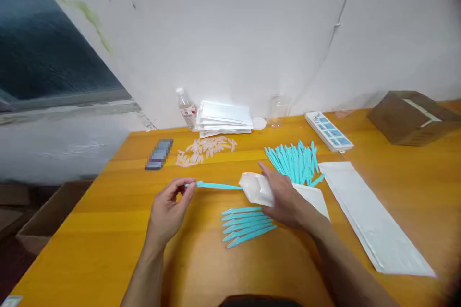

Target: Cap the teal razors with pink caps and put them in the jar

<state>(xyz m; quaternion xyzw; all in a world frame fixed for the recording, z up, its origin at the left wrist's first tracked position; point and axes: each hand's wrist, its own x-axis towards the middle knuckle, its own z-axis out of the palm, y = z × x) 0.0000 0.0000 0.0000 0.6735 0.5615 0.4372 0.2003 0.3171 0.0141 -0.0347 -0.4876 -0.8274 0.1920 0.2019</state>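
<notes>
Stick (218, 185) pinched at its left end by left hand (171, 208), pouch (256, 189) clamped in right hand (284, 197), hands apart, stick row (247, 226) nearer, stick pile (296, 163) farther right.

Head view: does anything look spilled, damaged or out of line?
The wall has a yellowish-green stain near its left edge, unlike the pale surface around it. One turquoise stick slants away from the heap at its near right corner. No spill shows.

Bright, diffuse light, seemingly from above. Glare on wall (223, 48) behind tabletop's (97, 244) far edge. Soft shadow beside left forearm (144, 268) toward near edge. Carton (406, 117) at far-right corner soft, stretched; phone (159, 154) near far-left corner pixelated. Frame's right side vignettes.
</notes>
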